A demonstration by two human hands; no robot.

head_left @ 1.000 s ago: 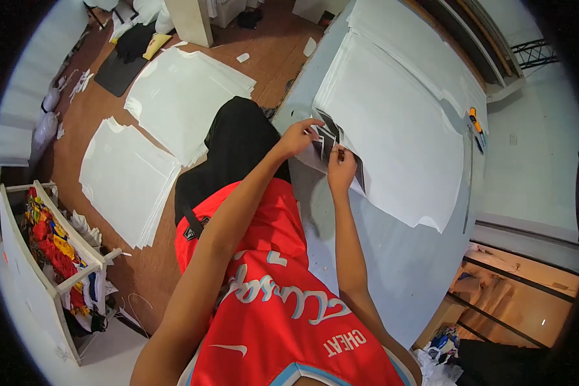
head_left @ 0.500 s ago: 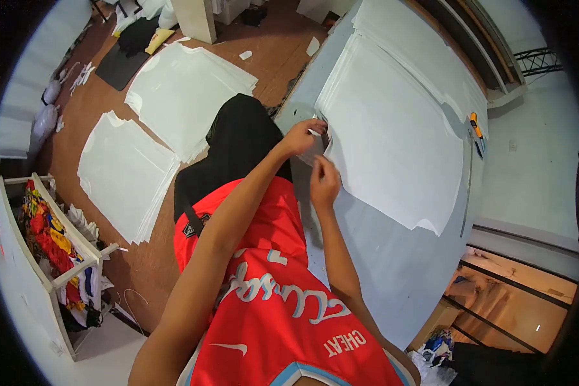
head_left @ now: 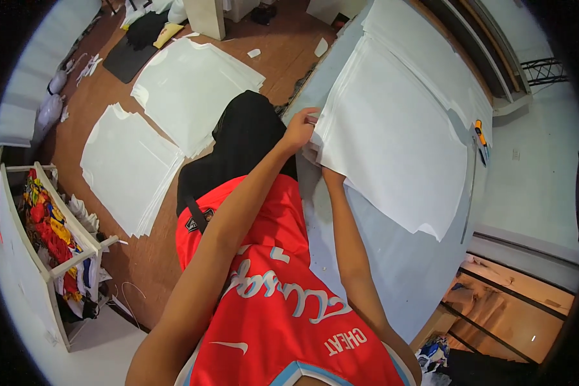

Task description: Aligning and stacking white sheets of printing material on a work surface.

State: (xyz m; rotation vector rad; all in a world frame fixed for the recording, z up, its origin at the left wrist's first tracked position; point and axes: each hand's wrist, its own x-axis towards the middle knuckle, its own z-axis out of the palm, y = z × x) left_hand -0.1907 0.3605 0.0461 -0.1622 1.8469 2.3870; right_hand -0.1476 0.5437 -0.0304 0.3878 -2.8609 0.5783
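white fabric stack point(head_left: 392, 128) edge pinched by left hand point(head_left: 300, 130); right hand hidden beneath.

The pale grey surface point(head_left: 379, 257) runs from the lower middle up toward the upper right, and a large stack of white cut sheets point(head_left: 392, 135) lies flat on it, with a second white stack point(head_left: 424, 51) overlapping it farther along. Near the far edge of the surface, just beside the sheets, lie an orange-handled cutter point(head_left: 480, 134) and a long thin ruler point(head_left: 469, 193). On the brown floor point(head_left: 141, 257) to the left lie two more white stacks point(head_left: 196, 90) point(head_left: 128, 167), a black mat point(head_left: 125, 58) and small white scraps point(head_left: 254, 53).
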